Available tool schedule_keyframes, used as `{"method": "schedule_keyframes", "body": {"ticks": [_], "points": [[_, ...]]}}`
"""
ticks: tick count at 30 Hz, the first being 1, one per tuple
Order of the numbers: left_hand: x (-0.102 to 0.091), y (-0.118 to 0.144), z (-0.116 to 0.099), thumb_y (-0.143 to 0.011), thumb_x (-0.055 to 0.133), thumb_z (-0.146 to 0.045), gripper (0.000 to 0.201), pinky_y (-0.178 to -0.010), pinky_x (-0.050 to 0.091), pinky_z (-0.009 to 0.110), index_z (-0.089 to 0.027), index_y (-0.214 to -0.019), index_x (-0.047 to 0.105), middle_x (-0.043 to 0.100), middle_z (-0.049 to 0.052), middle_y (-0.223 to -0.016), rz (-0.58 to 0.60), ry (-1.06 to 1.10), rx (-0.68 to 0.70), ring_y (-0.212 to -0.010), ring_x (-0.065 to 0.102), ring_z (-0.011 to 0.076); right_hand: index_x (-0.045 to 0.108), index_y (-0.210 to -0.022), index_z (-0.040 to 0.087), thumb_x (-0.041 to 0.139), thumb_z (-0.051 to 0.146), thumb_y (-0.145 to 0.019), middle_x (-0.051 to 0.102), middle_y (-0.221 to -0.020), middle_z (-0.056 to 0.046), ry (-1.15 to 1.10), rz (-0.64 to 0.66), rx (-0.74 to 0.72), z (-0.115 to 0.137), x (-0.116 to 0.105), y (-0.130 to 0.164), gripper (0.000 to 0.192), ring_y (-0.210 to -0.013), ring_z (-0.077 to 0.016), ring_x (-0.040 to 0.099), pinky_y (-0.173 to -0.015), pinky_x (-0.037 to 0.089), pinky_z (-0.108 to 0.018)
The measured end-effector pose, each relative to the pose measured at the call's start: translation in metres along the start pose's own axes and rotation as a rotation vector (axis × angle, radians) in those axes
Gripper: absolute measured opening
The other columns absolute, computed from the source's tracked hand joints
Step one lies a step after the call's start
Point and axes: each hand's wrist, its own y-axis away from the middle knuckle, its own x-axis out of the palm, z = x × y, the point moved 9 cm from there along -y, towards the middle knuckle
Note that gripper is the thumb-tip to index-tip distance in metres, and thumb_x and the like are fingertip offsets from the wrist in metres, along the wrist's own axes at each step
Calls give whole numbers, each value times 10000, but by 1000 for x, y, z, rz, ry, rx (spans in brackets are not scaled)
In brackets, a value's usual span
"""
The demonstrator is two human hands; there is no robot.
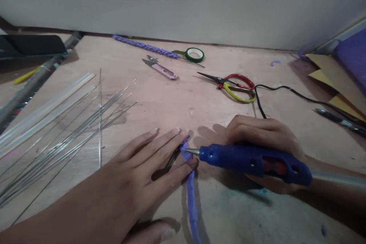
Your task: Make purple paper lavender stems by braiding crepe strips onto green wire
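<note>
My left hand [148, 167] lies on the table with its fingers stretched out. Between its index and middle fingertips it holds down a narrow purple strip [192, 198], whose lower end trails toward the front edge of the view. Part of a thin dark stem or wire shows under those fingers. My right hand [265, 133] is closed around a blue hot glue gun [234, 160], with a clear glue stick out of its back. The metal nozzle points left, its tip at the strip beside my left fingertips; whether it touches cannot be made out.
Bare wires [85, 126] and clear glue sticks [48, 110] lie at left. Farther back are thread snips [161, 69], scissors [228, 83], green tape [195, 55] and a purple fringed stem [145, 47]. A black cord [297, 90], a pen [340, 120] and yellowish paper [328, 76] lie at right.
</note>
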Motion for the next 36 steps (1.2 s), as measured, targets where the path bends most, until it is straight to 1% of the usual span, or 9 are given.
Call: {"method": "schedule_keyframes", "body": {"ticks": [4, 9, 12, 15, 19, 21, 25, 32, 36], "points": [[1, -1, 1, -948, 730, -469, 933, -1353, 350, 622, -299, -1764, 309, 233, 75, -1843, -8, 28, -2, -1655, 370, 397, 633, -1104, 250, 673, 387, -953, 657, -852, -59, 23, -7, 1, 0, 4, 0, 208, -724, -233, 624, -618, 463, -379], [2, 1, 4, -949, 746, -479, 938, -1361, 341, 621, -338, -1765, 307, 306, 65, -1822, 2, 71, -27, -1638, 402, 402, 615, -1064, 264, 671, 358, -942, 666, -837, -57, 27, -2, 36, -1, 5, -1, 164, -704, -234, 620, -604, 444, -378], [3, -1, 5, -957, 727, -478, 946, -1386, 292, 600, -353, -1775, 267, 257, 42, -1837, 11, 60, -33, -1661, 362, 379, 611, -1042, 265, 691, 331, -905, 656, -836, -49, 31, -9, 48, -3, 5, 0, 171, -699, -225, 608, -597, 428, -375], [2, -2, 2, -955, 719, -484, 961, -1400, 261, 574, -336, -1780, 249, 205, 39, -1851, 13, 56, -11, -1676, 332, 364, 614, -1022, 261, 701, 330, -889, 652, -844, -47, 31, -23, 48, -5, 5, 2, 173, -703, -220, 608, -597, 422, -374], [2, 0, 1, -936, 742, -456, 955, -1368, 332, 606, -339, -1769, 290, 263, 52, -1836, 8, 55, -29, -1650, 380, 393, 624, -1023, 262, 696, 366, -903, 659, -837, -43, 37, -21, 58, -8, 6, 4, 174, -701, -217, 602, -593, 433, -374], [2, 1, 1, -937, 736, -443, 955, -1360, 344, 618, -335, -1771, 284, 262, 59, -1835, 10, 40, -35, -1650, 380, 397, 633, -1029, 262, 706, 372, -899, 669, -841, -47, 42, -19, 57, -8, 6, 4, 186, -704, -221, 605, -592, 440, -379], [7, 0, 0, -948, 700, -465, 944, -1384, 288, 599, -312, -1775, 270, 207, 64, -1847, 32, 23, -6, -1680, 320, 370, 643, -1025, 265, 694, 394, -922, 678, -849, -52, 42, -30, 51, -7, 6, 4, 173, -701, -223, 615, -592, 447, -382], [7, -2, 3, -933, 740, -462, 937, -1387, 285, 606, -321, -1759, 321, 262, 69, -1838, 29, 55, -23, -1655, 368, 398, 609, -994, 259, 682, 361, -921, 631, -827, -38, 34, -28, 46, -6, 6, 3, 145, -684, -205, 578, -590, 415, -366], [6, 0, -1, -946, 714, -494, 953, -1411, 209, 572, -302, -1773, 282, 199, 76, -1854, 36, 23, -5, -1692, 290, 365, 614, -1005, 266, 694, 367, -910, 630, -817, -37, 22, -36, 38, -7, 5, 4, 161, -670, -208, 571, -587, 411, -368]]}}
